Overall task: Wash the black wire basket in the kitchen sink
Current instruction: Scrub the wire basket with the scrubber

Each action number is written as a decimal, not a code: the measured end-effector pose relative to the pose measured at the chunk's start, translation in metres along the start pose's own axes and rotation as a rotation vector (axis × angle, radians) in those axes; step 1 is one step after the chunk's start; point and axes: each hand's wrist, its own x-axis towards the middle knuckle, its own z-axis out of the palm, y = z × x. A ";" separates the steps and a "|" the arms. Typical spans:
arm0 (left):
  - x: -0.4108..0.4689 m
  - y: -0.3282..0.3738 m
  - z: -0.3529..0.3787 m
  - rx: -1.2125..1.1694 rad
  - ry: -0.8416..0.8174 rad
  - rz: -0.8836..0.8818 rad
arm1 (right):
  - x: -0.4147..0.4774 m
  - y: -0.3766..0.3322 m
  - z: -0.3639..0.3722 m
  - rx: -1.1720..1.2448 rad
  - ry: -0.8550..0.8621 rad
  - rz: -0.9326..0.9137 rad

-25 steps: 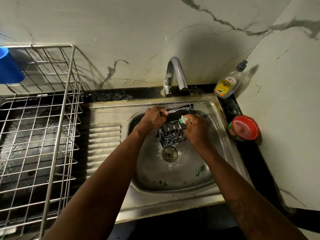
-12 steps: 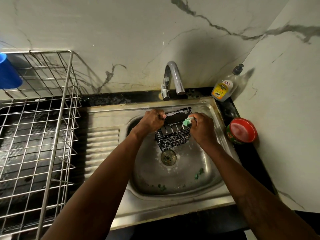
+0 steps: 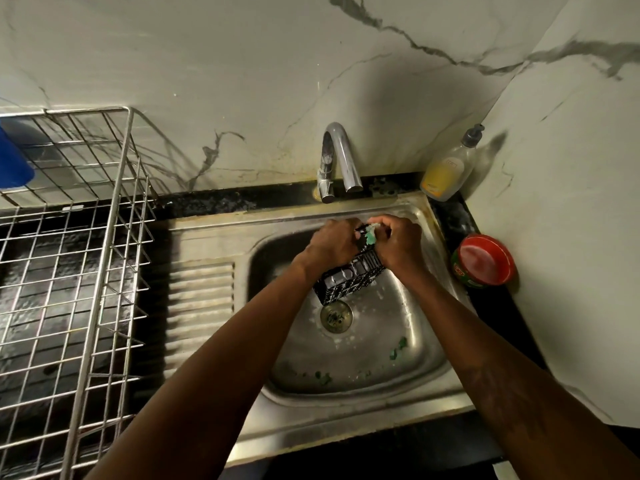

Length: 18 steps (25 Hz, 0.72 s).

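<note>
A small black wire basket [image 3: 349, 280] hangs tilted over the steel sink [image 3: 381, 341], above the drain [image 3: 336, 315], with soap foam on its wires. My left hand [image 3: 334, 242] grips its upper left rim. My right hand [image 3: 398, 245] presses a green scrub pad [image 3: 371, 235] against the basket's top edge. Both hands cover most of the rim. The two hands nearly touch. The tap [image 3: 337, 161] stands behind them; no water stream shows.
A wire dish rack [image 3: 86, 271] fills the left side, with a blue object [image 3: 14, 161] at its back. A soap bottle [image 3: 450, 168] and a red-lidded tub [image 3: 485, 259] stand right of the sink. Green bits [image 3: 396, 348] lie in the basin.
Both hands have closed in on the basket's top rim, and the right hand with the pad has moved left along it. The basket has tilted, its bottom now toward the lower left.
</note>
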 end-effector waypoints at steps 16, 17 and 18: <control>-0.028 -0.050 0.015 -0.612 0.446 -0.110 | 0.005 -0.011 -0.007 0.097 0.045 0.143; -0.030 -0.049 0.018 -0.636 0.460 -0.107 | -0.001 -0.014 0.002 0.093 0.003 0.129; -0.032 -0.047 0.022 -0.656 0.462 -0.111 | -0.007 -0.018 0.010 0.102 -0.039 0.093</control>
